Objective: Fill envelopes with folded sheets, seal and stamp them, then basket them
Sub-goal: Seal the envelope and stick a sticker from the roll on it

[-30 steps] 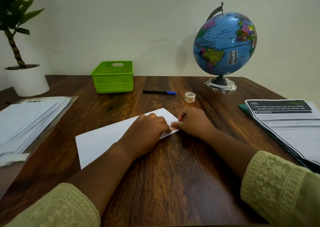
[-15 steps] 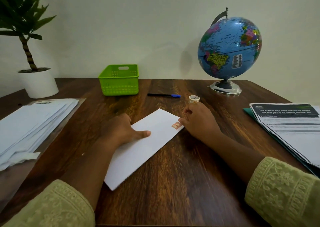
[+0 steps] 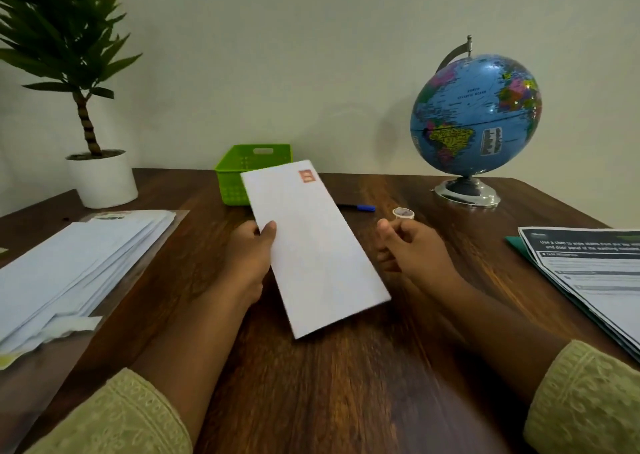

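Head view: left hand (image 3: 252, 256) at frame centre grips a white envelope (image 3: 311, 245) by its left long edge, thumb on the upper face and the fingers hidden beneath. The envelope is held clear of the bench (image 3: 346, 384), tilted, with its far end overlapping the green basket (image 3: 235, 169) in the picture; whether it touches the basket cannot be told. An orange-red stamp (image 3: 307, 175) sits at the envelope's far right corner. Right hand (image 3: 412, 249), right of centre, is apart from the envelope, with fingers loosely curled and thumb raised; nothing visibly held, though the hand is somewhat blurred. Just beyond it on the bench stands a small roll (image 3: 403, 213), and left of that lies a pen (image 3: 360, 207) with a blue cap, partly hidden behind the envelope. Left side of frame: a fanned stack of white envelopes (image 3: 79, 266) on a clear sleeve. Right edge: printed sheets (image 3: 595, 273) over a green folder. Upper right: a globe (image 3: 474, 114) on a chrome base. Upper left: a plant in a white pot (image 3: 102, 180).
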The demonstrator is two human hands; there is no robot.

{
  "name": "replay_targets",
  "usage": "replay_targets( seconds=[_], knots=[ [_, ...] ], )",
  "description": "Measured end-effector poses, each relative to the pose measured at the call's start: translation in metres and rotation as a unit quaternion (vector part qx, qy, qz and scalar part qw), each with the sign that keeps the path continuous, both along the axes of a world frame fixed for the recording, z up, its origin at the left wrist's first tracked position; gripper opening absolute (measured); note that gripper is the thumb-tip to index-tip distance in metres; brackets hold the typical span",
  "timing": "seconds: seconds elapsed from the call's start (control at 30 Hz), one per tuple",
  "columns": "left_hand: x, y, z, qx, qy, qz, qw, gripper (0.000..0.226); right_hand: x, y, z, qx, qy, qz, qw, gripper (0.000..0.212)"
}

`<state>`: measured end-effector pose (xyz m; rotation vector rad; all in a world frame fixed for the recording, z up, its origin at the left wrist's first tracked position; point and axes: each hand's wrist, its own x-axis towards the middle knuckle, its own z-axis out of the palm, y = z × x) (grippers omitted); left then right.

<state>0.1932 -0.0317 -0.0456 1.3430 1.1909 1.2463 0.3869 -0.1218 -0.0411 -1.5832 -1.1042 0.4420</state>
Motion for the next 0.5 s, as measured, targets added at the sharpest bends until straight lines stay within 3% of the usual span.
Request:
replay_targets(
  seconds=[0.2,0.3,0.37,0.4,0.43,0.5],
  knots=[
    [-0.006,0.006,0.0,-0.04,-0.066,0.042,0.996,0.013,-0.005,-0.006,0.003,-0.16,0.108,0.147,0.97,0.028],
    [-0.003,0.006,-0.002,-0.046,-0.043,0.022,0.998,0.03,-0.012,-0.008,0.006,-0.123,0.148,0.144,0.971,0.023],
    [-0.005,0.003,-0.003,0.043,0.151,0.04,0.987,0.057,-0.016,-0.008,0.006,-0.069,0.157,0.106,0.979,0.021],
    [-0.006,-0.001,-0.002,0.126,0.265,0.057,0.954,0.069,-0.018,-0.008,0.005,-0.045,0.163,0.091,0.981,0.02],
    [-0.007,-0.007,0.0,0.233,0.327,0.059,0.914,0.074,-0.02,-0.007,0.005,-0.024,0.176,0.083,0.981,0.02],
    [-0.002,-0.029,0.01,0.379,0.37,-0.035,0.847,0.07,-0.025,-0.008,0.003,0.017,0.205,0.075,0.976,0.017]
  ],
)
